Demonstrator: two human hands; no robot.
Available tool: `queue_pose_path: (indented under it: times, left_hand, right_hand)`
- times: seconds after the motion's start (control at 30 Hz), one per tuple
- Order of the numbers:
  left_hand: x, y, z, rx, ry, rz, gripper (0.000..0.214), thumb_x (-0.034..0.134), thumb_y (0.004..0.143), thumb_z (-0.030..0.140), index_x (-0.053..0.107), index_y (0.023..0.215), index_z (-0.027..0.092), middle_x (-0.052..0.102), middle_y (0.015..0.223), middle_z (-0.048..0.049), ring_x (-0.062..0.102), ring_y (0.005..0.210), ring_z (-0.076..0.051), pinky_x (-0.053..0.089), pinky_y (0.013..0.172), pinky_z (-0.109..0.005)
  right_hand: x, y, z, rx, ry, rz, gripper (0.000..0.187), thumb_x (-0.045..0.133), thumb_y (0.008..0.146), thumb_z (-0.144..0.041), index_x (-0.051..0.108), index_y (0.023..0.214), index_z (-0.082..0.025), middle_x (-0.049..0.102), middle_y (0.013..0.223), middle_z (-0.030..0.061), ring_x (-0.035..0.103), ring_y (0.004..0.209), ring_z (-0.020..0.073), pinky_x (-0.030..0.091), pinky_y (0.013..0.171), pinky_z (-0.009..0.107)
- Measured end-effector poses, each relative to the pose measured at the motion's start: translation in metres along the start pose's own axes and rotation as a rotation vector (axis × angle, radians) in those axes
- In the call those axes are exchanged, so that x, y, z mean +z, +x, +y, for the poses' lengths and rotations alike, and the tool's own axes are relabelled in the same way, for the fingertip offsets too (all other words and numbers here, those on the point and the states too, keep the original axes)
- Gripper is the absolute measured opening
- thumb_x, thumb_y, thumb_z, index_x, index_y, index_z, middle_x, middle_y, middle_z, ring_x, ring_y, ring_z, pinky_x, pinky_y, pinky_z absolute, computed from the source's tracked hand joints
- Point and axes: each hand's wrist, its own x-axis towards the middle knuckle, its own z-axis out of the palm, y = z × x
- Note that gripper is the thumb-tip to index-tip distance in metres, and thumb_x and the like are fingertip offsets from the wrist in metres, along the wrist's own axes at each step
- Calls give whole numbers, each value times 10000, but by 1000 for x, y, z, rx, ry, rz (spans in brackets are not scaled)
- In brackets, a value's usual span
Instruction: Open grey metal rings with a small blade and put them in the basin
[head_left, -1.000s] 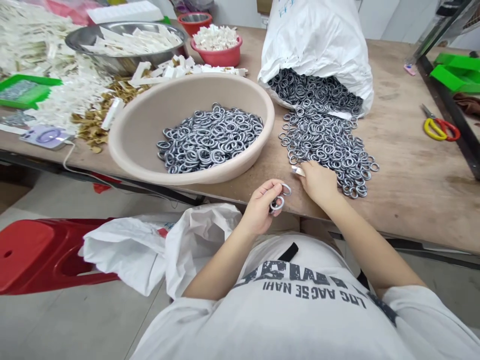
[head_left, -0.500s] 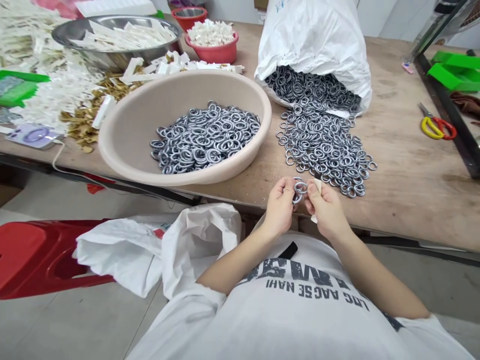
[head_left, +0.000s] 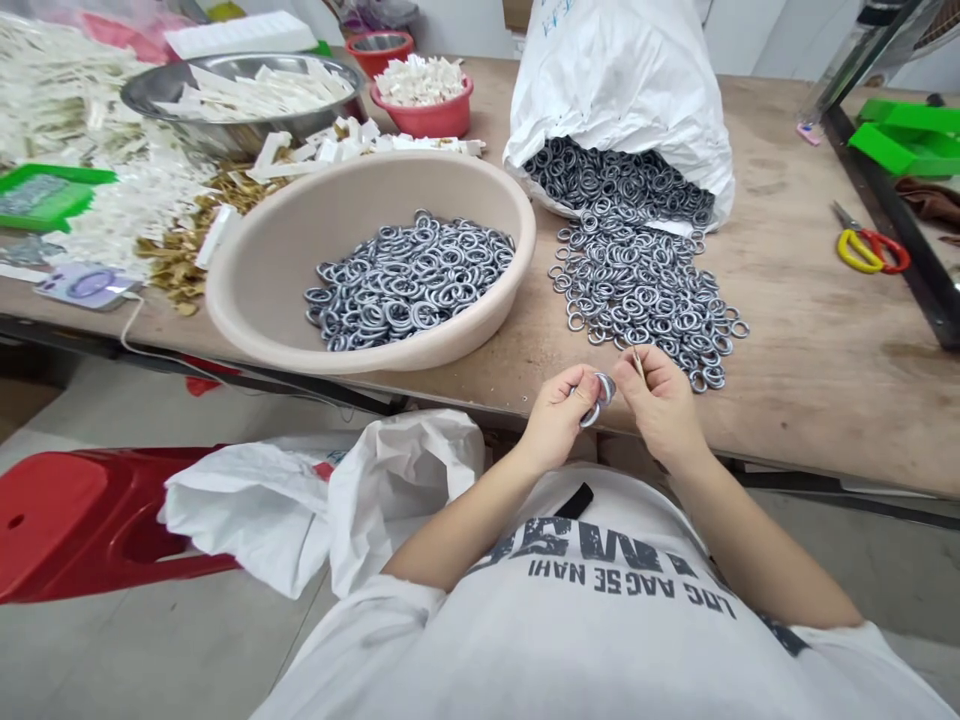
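My left hand (head_left: 553, 412) is closed, pinching a few grey metal-looking rings (head_left: 591, 414) that stick out from its fingertips over the table's front edge. My right hand (head_left: 666, 408) is just to the right, its fingers closed around a thin, pale flat piece (head_left: 638, 364) seen nearly edge-on; most of it is hidden by the fingers. A small gap separates the two hands. Right beyond them a heap of loose grey rings (head_left: 645, 290) spreads on the table. More rings (head_left: 420, 275) lie inside the large beige basin (head_left: 262, 290) to the left.
A white sack (head_left: 622, 80) lies open behind the heap, rings spilling from it. Scissors (head_left: 870, 250) with yellow and red handles rest at right. A steel bowl (head_left: 277, 125) and a red bowl (head_left: 427, 118) hold white pieces. Below left is a red stool (head_left: 67, 510).
The hands have drawn slightly apart, with the rings now only at the left fingertips. The pale piece in my right hand has turned from its broad face to its edge. The view shifted slightly.
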Motion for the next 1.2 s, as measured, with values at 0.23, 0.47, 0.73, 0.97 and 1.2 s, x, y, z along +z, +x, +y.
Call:
queue_pose_path:
  times: [0.23, 0.47, 0.73, 0.97, 1.2]
  left_hand:
    - [-1, -4, 8, -70, -135, -56, 433, 621, 867, 572, 552, 746, 162, 412, 557, 48, 281, 428, -52, 177, 414, -223]
    - [-3, -2, 10, -90, -120, -102, 412, 619, 876, 553, 564, 762, 161, 414, 573, 42, 278, 441, -55, 178, 403, -221]
    - [-4, -13, 11, -163, 10, -338, 462, 603, 876, 583, 575, 749, 139, 424, 579, 35, 317, 481, -58, 214, 457, -219]
    - [-3, -11, 66, 210, 284, -1, 376, 556, 930, 513, 582, 799, 161, 568, 731, -11, 488, 653, -108, 413, 633, -233]
    - [-73, 16, 174, 580, 1188, 433, 451, 275, 1025, 504, 635, 1049, 234, 669, 945, -68, 632, 971, -232, 469, 910, -404]
  right_hand:
    - [-20, -12, -18, -440, -810, -213, 345, 486, 986, -458, 543, 760, -203, 545, 703, 20, 474, 674, 152, 290, 639, 309]
    - [-15, -15, -21, -510, -931, -224, 391, 487, 988, -466, 505, 700, -202, 539, 656, 16, 455, 630, 146, 253, 611, 306]
    - [-31, 6, -2, -140, -713, 22, 446, 436, 997, -531, 484, 689, -211, 440, 587, -22, 412, 574, 135, 246, 581, 297]
    - [26, 0, -20, -230, -15, -40, 348, 644, 900, -505, 538, 1112, -252, 598, 939, 16, 571, 813, 159, 473, 702, 287]
    - [114, 117, -75, -479, -69, -204, 286, 552, 958, -499, 620, 996, -224, 609, 894, 19, 620, 875, 166, 522, 803, 330]
